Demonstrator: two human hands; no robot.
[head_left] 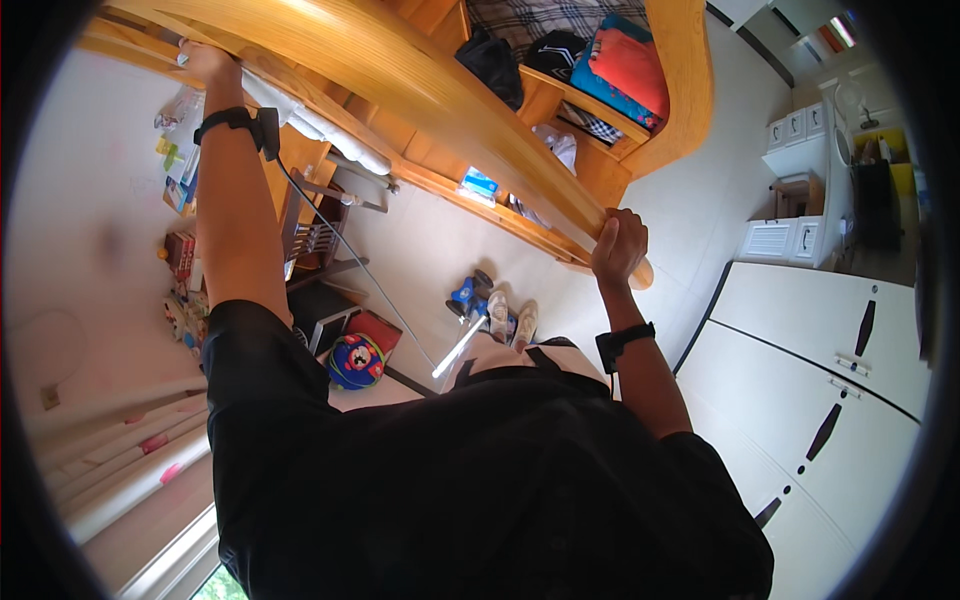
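A long, light wooden bed rail [440, 85] runs diagonally in front of me, from the upper left down to the centre right. My right hand [620, 245] is closed round its near right end, thumb and fingers curled over the wood. At the upper left, my left hand [208, 62] reaches far out beside the wooden frame. Its fingers are bent, and a small whitish thing too small to name shows at their tips. Both wrists wear black bands; a thin cable hangs from the left one.
Below the rail, wooden shelves hold folded clothes [625, 75] and a black bag [490, 68]. A dark chair [312, 235], a round blue bag [356, 362] and a blue wheeled thing [468, 295] stand lower. White cabinets [790, 360] line the right; a wall is left.
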